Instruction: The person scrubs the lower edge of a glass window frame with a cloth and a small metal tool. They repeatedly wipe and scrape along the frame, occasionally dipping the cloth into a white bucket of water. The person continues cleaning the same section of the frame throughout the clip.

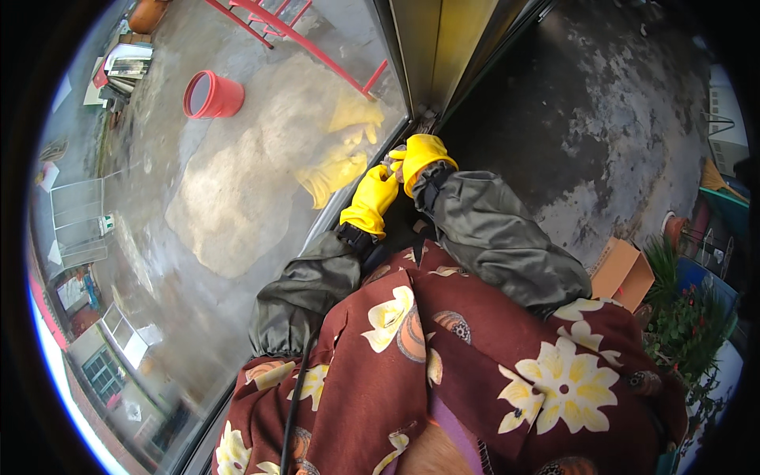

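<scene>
My left hand point(373, 199), in a yellow rubber glove, is close beside the lower edge of a glass pane point(249, 320). Just ahead and to its right, my right hand point(426, 154) wears a matching glove. Between the two gloves is a small crumpled greyish thing, perhaps a cloth point(399, 172), with the fingers of both hands closed around it. Most of it is covered by the gloves. The frame rail point(332, 221) of the pane runs along the left of my hands. Both gloves are mirrored in the glass.
Through or in the glass appear a red bucket point(224, 96), a red metal frame point(323, 56) and a pale patch of ground. A metal frame post point(442, 53) rises ahead of my hands. To the right are a cardboard box point(620, 274) and potted plants point(683, 323). A black cord point(297, 392) hangs before my clothing.
</scene>
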{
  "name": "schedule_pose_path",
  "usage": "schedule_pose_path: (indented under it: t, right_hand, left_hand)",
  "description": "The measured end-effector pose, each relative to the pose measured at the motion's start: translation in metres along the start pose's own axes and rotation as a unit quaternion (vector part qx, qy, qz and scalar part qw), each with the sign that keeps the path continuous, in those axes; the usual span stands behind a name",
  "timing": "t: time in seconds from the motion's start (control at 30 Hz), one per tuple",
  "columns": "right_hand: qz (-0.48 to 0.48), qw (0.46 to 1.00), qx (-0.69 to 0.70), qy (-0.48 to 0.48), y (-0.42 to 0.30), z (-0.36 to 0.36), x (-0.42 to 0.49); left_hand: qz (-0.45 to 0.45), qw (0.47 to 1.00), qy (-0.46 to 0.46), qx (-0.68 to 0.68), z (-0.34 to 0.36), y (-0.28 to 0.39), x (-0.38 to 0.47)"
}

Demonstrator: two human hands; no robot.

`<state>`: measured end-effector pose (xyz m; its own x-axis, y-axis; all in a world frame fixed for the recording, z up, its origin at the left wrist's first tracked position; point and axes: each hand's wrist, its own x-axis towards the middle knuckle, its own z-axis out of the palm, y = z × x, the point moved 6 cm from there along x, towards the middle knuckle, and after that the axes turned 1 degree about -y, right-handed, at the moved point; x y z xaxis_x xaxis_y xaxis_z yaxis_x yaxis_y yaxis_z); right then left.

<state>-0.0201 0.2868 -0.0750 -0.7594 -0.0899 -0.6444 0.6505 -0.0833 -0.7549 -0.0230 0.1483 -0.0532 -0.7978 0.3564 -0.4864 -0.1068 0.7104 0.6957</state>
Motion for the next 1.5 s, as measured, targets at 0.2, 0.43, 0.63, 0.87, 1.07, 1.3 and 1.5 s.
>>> schedule_pose_path:
  t: [0.2, 0.43, 0.63, 0.87, 1.07, 1.3, 1.5]
  right_hand:
    - [-0.249, 0.848, -0.467, 0.031, 0.033, 0.012, 0.024]
    - [-0.144, 0.957, -0.242, 0.066, 0.043, -0.019, -0.002]
    - [0.002, 0.871, -0.491, 0.024, 0.004, 0.005, 0.009]
    - [-0.033, 0.796, -0.602, 0.051, -0.049, -0.034, -0.055]
    - [0.012, 0.815, -0.579, -0.010, -0.049, -0.024, -0.064]
    - [0.039, 0.833, -0.541, 0.107, -0.038, -0.020, -0.050]
    - [0.040, 0.780, -0.625, 0.017, -0.046, -0.033, -0.057]
  left_hand:
    - [0.024, 0.998, 0.005, -0.060, 0.030, -0.037, 0.018]
    - [0.013, 0.993, -0.013, -0.120, 0.040, -0.053, 0.022]
    - [0.081, 0.994, -0.041, -0.067, 0.022, 0.001, 0.001]
    - [-0.019, 0.997, -0.038, 0.057, 0.009, -0.001, -0.001]
    - [-0.035, 0.994, -0.093, 0.038, 0.005, -0.010, -0.007]
    - [0.019, 0.998, -0.027, 0.062, 0.018, -0.001, 0.005]
    - [0.007, 0.998, -0.054, 0.034, 0.023, -0.006, 0.003]
